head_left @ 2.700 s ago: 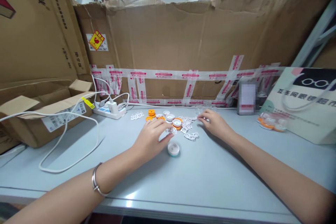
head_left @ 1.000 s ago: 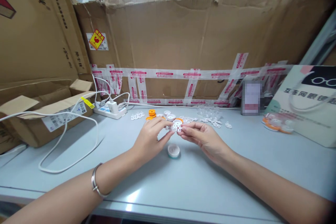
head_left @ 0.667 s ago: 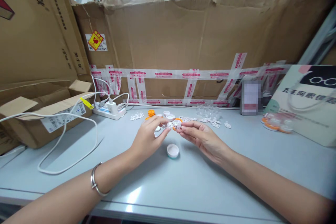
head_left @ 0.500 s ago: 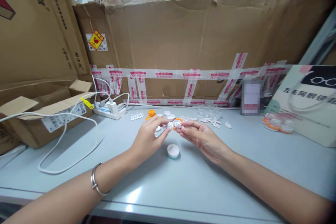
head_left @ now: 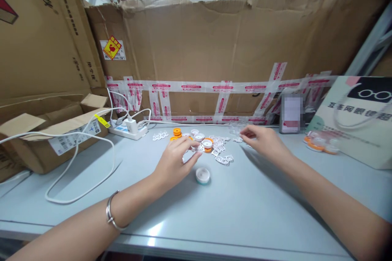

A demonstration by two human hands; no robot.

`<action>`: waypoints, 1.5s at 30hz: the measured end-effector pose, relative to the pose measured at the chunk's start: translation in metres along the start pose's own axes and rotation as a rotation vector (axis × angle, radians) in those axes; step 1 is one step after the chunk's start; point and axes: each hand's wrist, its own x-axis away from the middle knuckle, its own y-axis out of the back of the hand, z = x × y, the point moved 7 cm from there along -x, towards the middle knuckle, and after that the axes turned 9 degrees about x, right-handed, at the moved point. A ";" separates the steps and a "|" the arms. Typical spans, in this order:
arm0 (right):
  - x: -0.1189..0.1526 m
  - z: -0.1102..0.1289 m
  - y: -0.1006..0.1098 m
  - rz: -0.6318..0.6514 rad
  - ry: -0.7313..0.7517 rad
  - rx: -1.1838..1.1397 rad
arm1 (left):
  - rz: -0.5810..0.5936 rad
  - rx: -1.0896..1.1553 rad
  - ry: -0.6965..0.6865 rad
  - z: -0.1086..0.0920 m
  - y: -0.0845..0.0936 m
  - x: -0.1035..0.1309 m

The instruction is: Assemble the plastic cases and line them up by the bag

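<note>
My left hand [head_left: 176, 159] is pinched around a small white perforated disc [head_left: 201, 148], held above the table. Close behind it sits an orange round case with a white top [head_left: 207, 145]. In front stands a round white cup with a greenish base [head_left: 202, 175]. My right hand [head_left: 260, 138] is over at the right, its fingers curled together beside white perforated pieces [head_left: 237, 140] and clear plastic parts [head_left: 235, 127]. Whether anything is between those fingertips is hidden. More white perforated pieces [head_left: 224, 160] lie between the hands.
Orange discs [head_left: 177, 132] and white rings [head_left: 199, 137] stand behind my left hand. A power strip [head_left: 130, 128], loose white cable [head_left: 69, 200] and open carton [head_left: 58, 130] are at left. At right are a phone [head_left: 291, 114], packaged orange parts [head_left: 321, 142] and a paper bag [head_left: 355, 118].
My right hand has left the middle, moving right and slightly back to the loose parts. White pieces it covered now show. My left hand stays nearly still with its disc.
</note>
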 end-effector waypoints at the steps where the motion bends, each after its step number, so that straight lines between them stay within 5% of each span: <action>1: -0.002 -0.005 -0.006 0.044 0.009 0.106 | 0.005 -0.001 0.002 0.001 0.000 0.001; 8: 0.000 -0.006 -0.028 0.178 0.064 0.230 | 0.010 -0.005 -0.001 0.000 0.002 0.001; 14: 0.018 0.027 -0.045 0.462 0.159 -0.108 | 0.022 -0.016 -0.005 0.001 0.000 0.001; 19: 0.017 0.019 -0.054 0.463 0.071 -0.222 | 0.025 -0.020 -0.002 0.002 0.000 0.001; 24: 0.019 0.030 -0.053 0.503 -0.137 -0.716 | 0.045 0.012 -0.044 -0.002 -0.003 0.001; 32: 0.050 0.091 -0.053 0.669 -0.100 -0.961 | 0.196 0.037 -0.089 -0.006 -0.020 0.007; 45: 0.052 0.089 -0.054 0.735 -0.088 -1.127 | 0.150 0.022 -0.101 -0.008 -0.013 0.004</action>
